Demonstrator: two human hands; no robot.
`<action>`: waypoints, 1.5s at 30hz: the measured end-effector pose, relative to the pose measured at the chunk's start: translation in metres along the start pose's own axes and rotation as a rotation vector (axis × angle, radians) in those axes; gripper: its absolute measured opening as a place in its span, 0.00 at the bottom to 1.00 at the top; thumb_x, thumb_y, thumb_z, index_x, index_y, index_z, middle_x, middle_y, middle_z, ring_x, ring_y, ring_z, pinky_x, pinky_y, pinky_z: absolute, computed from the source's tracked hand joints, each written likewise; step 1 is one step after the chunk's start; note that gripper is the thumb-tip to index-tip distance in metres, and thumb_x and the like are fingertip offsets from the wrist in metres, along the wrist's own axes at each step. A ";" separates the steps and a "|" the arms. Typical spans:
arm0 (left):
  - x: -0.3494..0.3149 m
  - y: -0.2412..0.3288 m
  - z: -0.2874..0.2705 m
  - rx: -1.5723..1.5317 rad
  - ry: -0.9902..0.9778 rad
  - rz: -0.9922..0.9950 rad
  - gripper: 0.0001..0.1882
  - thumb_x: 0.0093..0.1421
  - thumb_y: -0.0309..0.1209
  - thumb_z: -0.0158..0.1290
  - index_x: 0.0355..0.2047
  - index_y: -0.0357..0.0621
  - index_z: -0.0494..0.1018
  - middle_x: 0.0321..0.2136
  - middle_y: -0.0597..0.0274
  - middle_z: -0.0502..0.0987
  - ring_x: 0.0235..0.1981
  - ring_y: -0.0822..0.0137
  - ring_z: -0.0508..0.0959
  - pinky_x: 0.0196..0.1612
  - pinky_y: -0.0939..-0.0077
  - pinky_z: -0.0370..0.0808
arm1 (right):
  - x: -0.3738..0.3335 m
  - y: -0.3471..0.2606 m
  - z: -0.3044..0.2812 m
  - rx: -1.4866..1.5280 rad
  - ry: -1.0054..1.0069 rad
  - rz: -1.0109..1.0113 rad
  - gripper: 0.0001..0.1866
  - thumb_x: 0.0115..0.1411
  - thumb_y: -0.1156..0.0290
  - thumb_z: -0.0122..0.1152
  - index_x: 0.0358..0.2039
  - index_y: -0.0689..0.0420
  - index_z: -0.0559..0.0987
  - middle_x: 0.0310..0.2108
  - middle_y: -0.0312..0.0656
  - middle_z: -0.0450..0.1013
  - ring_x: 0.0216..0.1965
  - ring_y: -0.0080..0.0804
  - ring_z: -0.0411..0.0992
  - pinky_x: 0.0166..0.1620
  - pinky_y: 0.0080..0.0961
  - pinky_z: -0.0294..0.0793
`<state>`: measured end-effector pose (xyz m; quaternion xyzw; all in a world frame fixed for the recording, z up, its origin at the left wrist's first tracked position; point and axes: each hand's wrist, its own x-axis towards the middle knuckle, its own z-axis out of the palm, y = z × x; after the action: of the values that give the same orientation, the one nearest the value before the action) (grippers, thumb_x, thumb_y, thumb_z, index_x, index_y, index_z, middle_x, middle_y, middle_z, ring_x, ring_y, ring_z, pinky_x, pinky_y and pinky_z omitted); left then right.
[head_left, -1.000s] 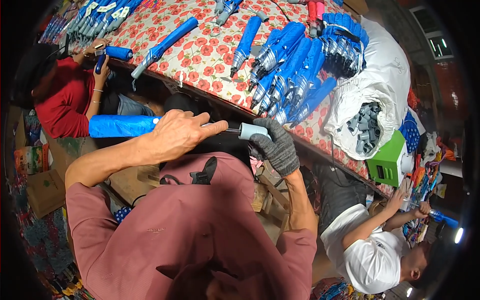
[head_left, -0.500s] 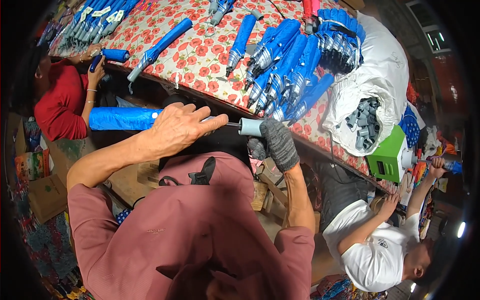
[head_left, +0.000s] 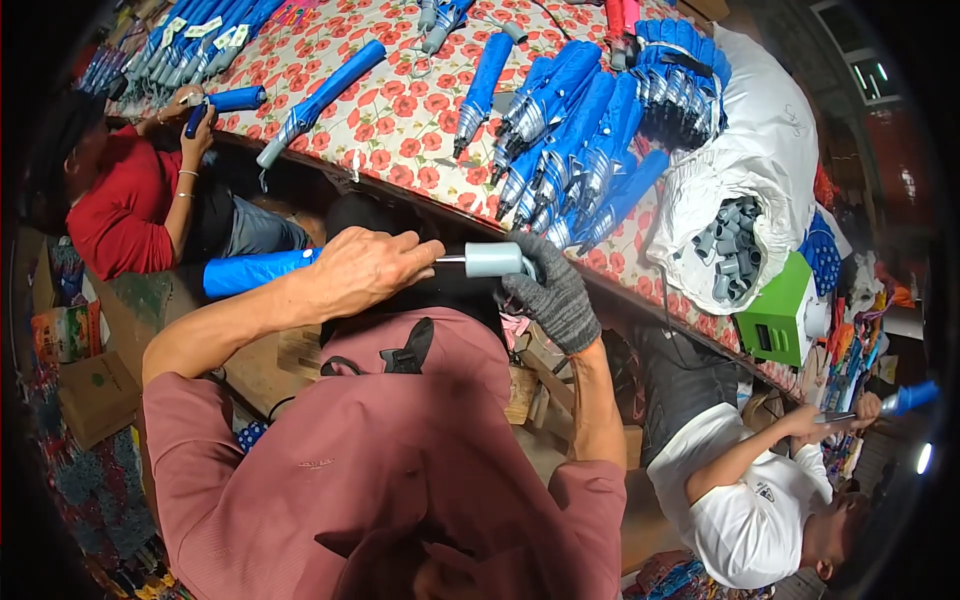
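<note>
A folded blue umbrella (head_left: 255, 275) lies level across my front. My bare left hand (head_left: 372, 268) is closed round it near the shaft end, with a short piece of bare metal shaft showing beyond the fingers. On that shaft sits a grey cylindrical handle (head_left: 493, 259). My right hand (head_left: 558, 295), in a dark grey knitted glove, is closed at the handle's outer end; the thumb lies below it and the fingertips are partly hidden. A pale loop shows between handle and glove.
Blue umbrellas (head_left: 570, 140) lie piled on the flower-patterned tablecloth (head_left: 410, 110). A white sack (head_left: 670, 230) holds grey handles (head_left: 732, 250). Beside it stands a green machine (head_left: 775, 315). Co-workers in a red shirt (head_left: 125, 205) and a white shirt (head_left: 745, 500) hold umbrellas at either side.
The umbrella's blue end has shifted right and down. My gloved hand has rolled, baring more of the handle. At right, the co-worker's umbrella has come away from the green machine.
</note>
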<state>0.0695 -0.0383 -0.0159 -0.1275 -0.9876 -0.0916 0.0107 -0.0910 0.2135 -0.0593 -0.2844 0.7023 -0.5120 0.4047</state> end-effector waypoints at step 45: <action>-0.026 -0.006 -0.006 -1.051 -0.715 -0.099 0.14 0.70 0.40 0.50 0.38 0.42 0.76 0.27 0.51 0.81 0.26 0.44 0.78 0.30 0.55 0.72 | -0.027 -0.011 0.072 -0.700 -0.066 -0.639 0.36 0.62 0.53 0.61 0.63 0.64 0.68 0.61 0.54 0.68 0.59 0.54 0.69 0.64 0.43 0.67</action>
<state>0.0929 -0.0518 -0.0119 -0.0925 -0.7582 -0.5160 -0.3877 -0.0156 0.1965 -0.0524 -0.6216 0.6967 -0.3340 0.1291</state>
